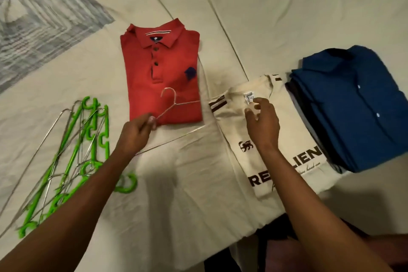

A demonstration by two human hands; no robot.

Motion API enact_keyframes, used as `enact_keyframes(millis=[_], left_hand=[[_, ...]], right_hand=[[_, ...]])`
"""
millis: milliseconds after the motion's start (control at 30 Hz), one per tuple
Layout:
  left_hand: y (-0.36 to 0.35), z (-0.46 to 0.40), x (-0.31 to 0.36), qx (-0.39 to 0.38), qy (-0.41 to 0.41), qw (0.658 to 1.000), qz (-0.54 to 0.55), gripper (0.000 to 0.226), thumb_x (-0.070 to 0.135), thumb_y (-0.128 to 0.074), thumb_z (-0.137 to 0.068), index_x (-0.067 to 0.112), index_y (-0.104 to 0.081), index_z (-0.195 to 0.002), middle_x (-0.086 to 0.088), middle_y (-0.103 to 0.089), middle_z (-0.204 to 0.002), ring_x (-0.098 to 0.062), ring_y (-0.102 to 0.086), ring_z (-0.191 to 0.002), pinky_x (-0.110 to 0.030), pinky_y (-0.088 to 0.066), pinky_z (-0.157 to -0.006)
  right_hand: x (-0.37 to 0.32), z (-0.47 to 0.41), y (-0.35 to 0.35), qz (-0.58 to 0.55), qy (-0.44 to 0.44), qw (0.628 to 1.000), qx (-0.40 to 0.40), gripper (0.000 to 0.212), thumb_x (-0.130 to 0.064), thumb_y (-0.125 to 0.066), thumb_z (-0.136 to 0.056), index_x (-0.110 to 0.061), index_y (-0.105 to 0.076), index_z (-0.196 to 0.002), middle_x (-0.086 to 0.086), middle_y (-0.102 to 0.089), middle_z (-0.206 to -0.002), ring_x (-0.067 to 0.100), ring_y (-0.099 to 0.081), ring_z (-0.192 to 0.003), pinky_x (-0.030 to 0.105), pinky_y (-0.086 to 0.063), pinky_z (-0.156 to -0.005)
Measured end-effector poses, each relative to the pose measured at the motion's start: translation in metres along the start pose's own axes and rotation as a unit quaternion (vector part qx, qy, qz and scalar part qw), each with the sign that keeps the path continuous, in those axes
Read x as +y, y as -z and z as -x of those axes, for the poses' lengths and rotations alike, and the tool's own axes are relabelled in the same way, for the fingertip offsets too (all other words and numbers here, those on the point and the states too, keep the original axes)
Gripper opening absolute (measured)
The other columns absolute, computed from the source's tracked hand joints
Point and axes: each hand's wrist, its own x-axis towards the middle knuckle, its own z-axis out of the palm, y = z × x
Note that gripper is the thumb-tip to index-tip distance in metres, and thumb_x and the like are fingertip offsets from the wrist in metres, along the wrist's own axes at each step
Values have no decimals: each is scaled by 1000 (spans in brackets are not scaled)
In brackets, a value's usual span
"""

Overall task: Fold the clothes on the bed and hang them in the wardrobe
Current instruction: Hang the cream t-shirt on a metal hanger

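A folded red polo shirt (162, 73) lies on the bed (265, 17). My left hand (138, 131) grips a thin metal hanger (174, 104) at its shoulder, and the hook lies over the polo's lower edge. To the right lies a folded cream T-shirt (234, 121) with dark lettering. My right hand (261, 121) hovers over its collar with fingers loosely curled near the neck label; whether it touches the cloth is unclear. A folded blue button shirt (353, 104) tops a stack of dark clothes at the far right.
A pile of green plastic and metal hangers (72, 157) lies on the sheet at the left. A grey patterned pillow or blanket (37, 24) covers the far left corner. The bed's near edge runs along the lower right, with dark floor beyond it.
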Motion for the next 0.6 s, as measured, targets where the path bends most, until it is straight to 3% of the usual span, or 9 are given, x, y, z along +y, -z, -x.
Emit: enact_keyframes(millis=[100, 200, 433, 500, 600], left_hand=[[-12, -13, -11, 41, 120, 991, 44, 31, 41, -42, -96, 21, -57, -77, -2, -60, -73, -24, -56, -75, -32, -38, -68], [-24, -24, -22, 77, 188, 977, 68, 34, 38, -45, -100, 19, -60, -75, -3, -62, -71, -26, -59, -73, -36, -44, -68], [-39, -47, -3, 81, 224, 955, 175, 25, 36, -63, -96, 12, -62, -88, 2, -58, -55, -5, -48, -47, -19, -38, -46], [-38, -52, 5, 56, 207, 952, 220, 17, 35, -62, -98, 18, -60, -94, -3, -58, -58, -7, -46, -42, -17, -34, -39], [-35, -60, 14, 13, 208, 940, 271, 15, 36, -60, -99, 23, -57, -106, -4, -62, -67, -11, -47, -41, -17, -34, -39]], right_hand=[[8, -3, -11, 28, -62, 997, -48, 30, -24, -61, -95, -16, -57, -123, 8, -65, -114, 28, -62, -105, 32, -44, -86], [9, 4, -36, 115, -7, 985, -129, 40, -33, -63, -93, -15, -52, -127, 10, -60, -120, 32, -59, -110, 41, -47, -86], [-8, -12, -94, 264, 78, 961, -39, 99, -60, -75, -73, -16, -29, -148, 17, -50, -123, 32, -55, -94, 37, -50, -63], [-11, -23, -100, 278, 77, 956, -59, 91, -59, -71, -78, -24, -29, -151, 17, -44, -135, 34, -53, -99, 38, -49, -66], [-14, -33, -95, 254, 51, 964, -63, 55, -47, -61, -91, -22, -46, -137, 15, -45, -134, 37, -56, -103, 36, -43, -67]])
